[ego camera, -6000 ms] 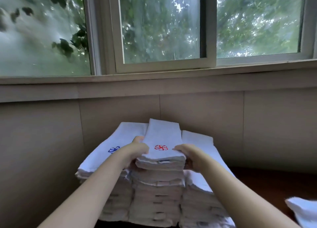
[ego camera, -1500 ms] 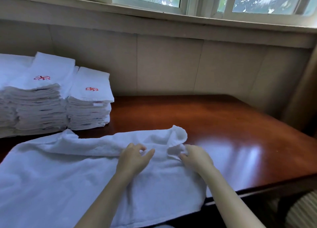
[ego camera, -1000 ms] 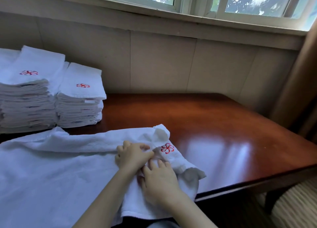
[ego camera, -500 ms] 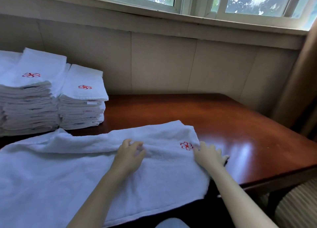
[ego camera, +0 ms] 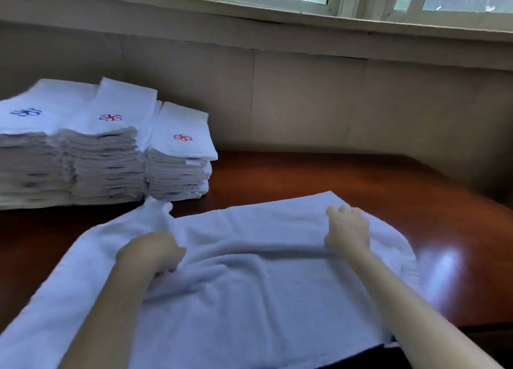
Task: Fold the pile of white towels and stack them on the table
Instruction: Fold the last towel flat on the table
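Reddish wooden table (ego camera: 333, 174) carries a spread white towel (ego camera: 263, 299), creased across.

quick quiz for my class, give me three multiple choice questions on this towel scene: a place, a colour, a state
1. Where are the folded stacks? A) back left of the table, by the wall B) windowsill C) floor
2. What colour is the emblem on the leftmost stack? A) red B) blue C) green
3. The left hand is: A) flat on bare wood B) lifting a folded towel C) gripping the spread towel
Answers: 1 A, they sit against the wall; 2 B, its mark is blue; 3 C, cloth bunches in its grip.
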